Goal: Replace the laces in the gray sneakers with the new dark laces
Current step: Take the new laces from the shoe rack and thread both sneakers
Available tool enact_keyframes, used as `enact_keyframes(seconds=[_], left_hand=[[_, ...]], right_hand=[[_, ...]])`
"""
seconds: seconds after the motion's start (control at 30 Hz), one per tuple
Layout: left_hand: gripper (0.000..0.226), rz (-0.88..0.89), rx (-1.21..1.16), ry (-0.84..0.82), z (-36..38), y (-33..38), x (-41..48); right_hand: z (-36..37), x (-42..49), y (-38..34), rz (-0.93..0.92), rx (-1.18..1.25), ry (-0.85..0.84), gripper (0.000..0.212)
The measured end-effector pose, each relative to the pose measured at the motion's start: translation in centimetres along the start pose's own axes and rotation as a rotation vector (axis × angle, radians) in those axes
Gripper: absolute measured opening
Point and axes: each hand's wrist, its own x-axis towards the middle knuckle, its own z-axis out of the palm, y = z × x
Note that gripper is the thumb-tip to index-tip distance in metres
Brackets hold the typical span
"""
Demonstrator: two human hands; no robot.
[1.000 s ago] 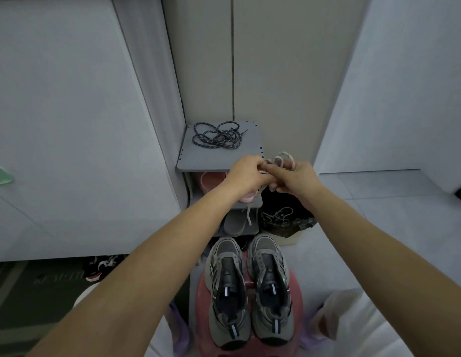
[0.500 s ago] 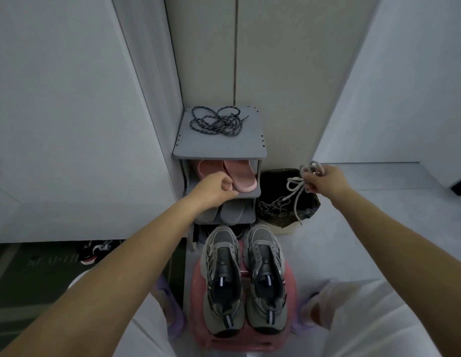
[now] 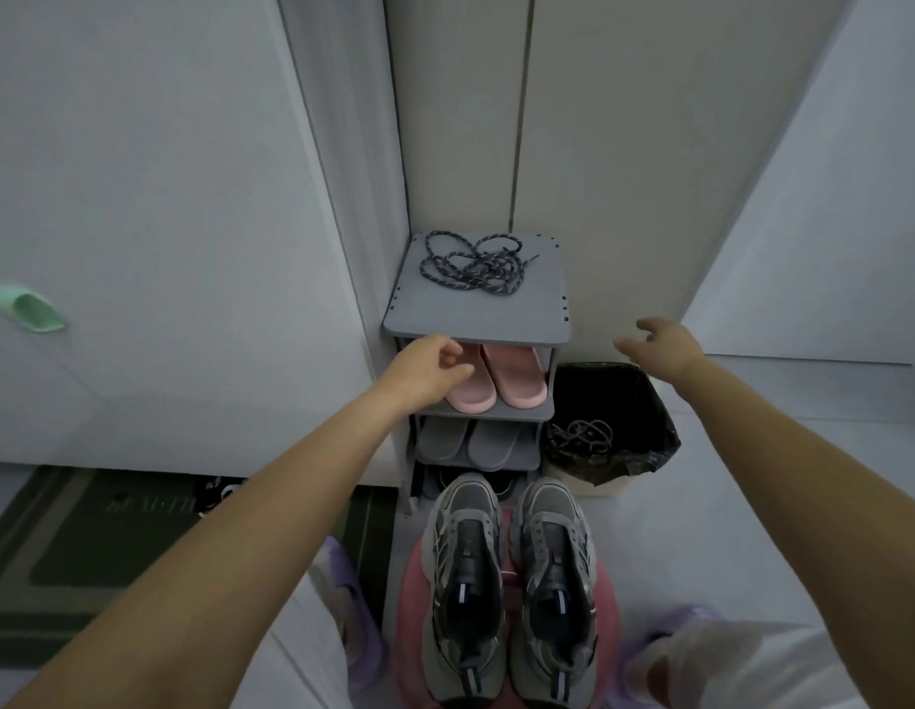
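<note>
Gray sneakers (image 3: 465,570): side by side on pink stool (image 3: 412,596).
Dark laces (image 3: 473,263): coiled on shoe rack (image 3: 476,314) top.
Left hand (image 3: 430,371): loosely curled, empty — just before the rack.
Right hand (image 3: 660,345): fingers spread, empty — above bin (image 3: 645,401).
Pale laces (image 3: 583,437): inside bin.

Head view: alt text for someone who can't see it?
The left hand and right hand, both empty, reach toward a shoe rack topped with tangled dark laces. Nearer, gray sneakers sit on a pink stool; pale laces lie in the bin beside the rack.
</note>
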Motion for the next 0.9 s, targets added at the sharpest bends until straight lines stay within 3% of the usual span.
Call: enact_keyframes(seconds=[0.23, 0.3, 0.4, 0.47, 0.57, 0.73, 0.9], left_hand=[[0.028, -0.068, -0.112, 0.204, -3.6, 3.1, 5.3], [0.008, -0.121, -0.113, 0.233, -4.5, 3.6, 7.3], [0.033, -0.171, -0.056, 0.223, -4.6, 3.8, 9.8], [0.03, -0.191, -0.017, 0.187, -4.2, 3.5, 10.9], [0.002, -0.165, 0.02, 0.186, -3.6, 2.9, 12.9], [0.015, -0.155, 0.033, 0.168, -3.1, 2.7, 15.4], [0.018, 0.032, 0.057, 0.221, -5.8, 6.1, 14.4]], right_hand=[[2.0, 0.0, -6.8, -0.239, -0.1, -0.045, 0.043], [2.7, 0.7, -8.6, -0.28, -0.114, -0.046, 0.04], [3.7, 2.0, -10.6, -0.324, -0.14, -0.034, 0.035], [4.4, 3.0, -11.5, -0.343, -0.136, -0.043, 0.032], [5.3, 3.9, -12.2, -0.358, -0.114, -0.048, 0.029], [5.4, 4.3, -11.7, -0.378, -0.115, -0.044, 0.026], [4.1, 4.5, -13.5, -0.336, -0.057, 0.0, 0.035]])
